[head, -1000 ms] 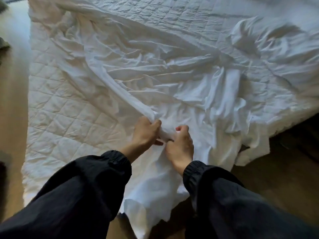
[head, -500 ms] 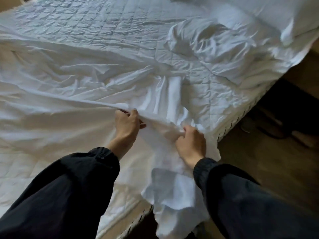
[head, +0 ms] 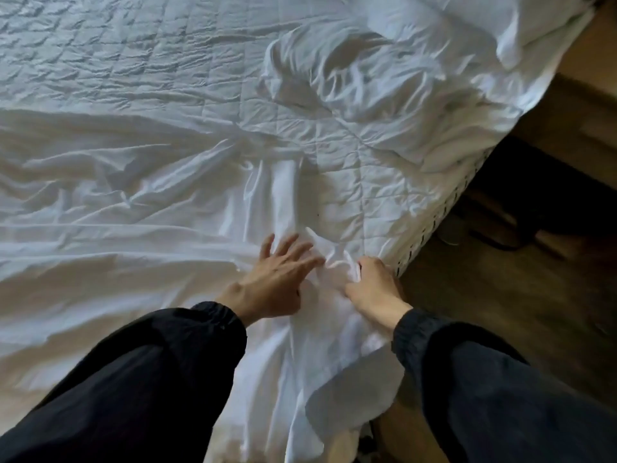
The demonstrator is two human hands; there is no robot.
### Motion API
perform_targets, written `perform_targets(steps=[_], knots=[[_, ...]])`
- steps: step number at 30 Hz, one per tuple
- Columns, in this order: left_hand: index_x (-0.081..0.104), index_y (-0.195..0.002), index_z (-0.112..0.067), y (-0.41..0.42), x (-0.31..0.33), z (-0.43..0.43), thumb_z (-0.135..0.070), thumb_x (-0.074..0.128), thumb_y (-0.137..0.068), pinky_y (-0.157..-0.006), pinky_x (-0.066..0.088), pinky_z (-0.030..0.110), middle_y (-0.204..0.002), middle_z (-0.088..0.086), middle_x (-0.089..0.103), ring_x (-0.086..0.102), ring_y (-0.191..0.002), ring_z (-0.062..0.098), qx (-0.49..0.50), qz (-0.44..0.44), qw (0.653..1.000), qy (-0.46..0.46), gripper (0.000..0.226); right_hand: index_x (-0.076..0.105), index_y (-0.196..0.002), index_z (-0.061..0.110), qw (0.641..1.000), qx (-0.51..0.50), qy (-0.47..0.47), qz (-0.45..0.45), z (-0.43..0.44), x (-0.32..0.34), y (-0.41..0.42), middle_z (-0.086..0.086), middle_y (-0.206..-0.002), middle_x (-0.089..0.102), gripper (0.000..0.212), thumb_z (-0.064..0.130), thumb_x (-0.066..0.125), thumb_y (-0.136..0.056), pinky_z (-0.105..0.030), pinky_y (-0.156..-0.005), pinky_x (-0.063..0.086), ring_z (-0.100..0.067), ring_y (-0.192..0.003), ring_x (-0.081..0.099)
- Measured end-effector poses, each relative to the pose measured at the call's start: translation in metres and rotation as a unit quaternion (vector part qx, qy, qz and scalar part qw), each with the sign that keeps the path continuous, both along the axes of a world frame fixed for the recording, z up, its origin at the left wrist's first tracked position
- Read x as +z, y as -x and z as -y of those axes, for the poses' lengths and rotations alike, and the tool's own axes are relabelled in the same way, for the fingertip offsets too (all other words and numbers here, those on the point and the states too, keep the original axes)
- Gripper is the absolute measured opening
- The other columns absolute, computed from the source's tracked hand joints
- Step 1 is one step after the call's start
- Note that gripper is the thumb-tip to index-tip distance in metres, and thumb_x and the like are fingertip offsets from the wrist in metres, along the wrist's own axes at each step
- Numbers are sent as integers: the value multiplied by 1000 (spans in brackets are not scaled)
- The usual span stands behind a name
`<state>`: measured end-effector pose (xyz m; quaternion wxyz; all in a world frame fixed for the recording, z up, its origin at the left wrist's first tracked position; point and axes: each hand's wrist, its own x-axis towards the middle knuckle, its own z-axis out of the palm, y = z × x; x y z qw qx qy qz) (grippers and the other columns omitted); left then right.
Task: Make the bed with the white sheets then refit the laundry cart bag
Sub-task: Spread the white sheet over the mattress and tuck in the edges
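A wrinkled white sheet (head: 127, 208) is spread over the left and middle of the bed, on top of a quilted mattress pad (head: 140, 51). Its near corner hangs over the bed's corner toward the floor. My left hand (head: 277, 279) lies flat on the sheet with fingers spread, holding nothing. My right hand (head: 374, 285) is closed on a bunch of the sheet at the bed's corner, right beside the left hand. A second heap of white bedding (head: 360, 75) lies crumpled at the far right of the bed.
The mattress side (head: 434, 222) with dark vent holes drops to a wooden floor (head: 517, 312) on the right. Dark shapes lie on the floor beside the bed (head: 534, 202). My black sleeves fill the lower part of the view. No laundry cart is in sight.
My left hand has let go of the sheet fold and now lies open and flat on it. My right hand keeps its grip near the corner. The view has shifted right along the bed.
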<state>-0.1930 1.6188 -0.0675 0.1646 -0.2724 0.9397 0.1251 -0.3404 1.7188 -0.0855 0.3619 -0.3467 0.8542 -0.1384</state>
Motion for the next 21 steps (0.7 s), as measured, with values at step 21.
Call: perform_targets(steps=[21], knots=[[14, -150, -34, 78, -28, 43, -52, 50, -91, -114, 18, 46, -157, 12, 6, 14, -144, 28, -56, 43, 997, 4, 72, 52, -106, 15, 972, -81, -5, -220, -11, -23, 114, -11, -116, 54, 19, 21, 39, -94, -44, -95, 32, -32, -103, 53]])
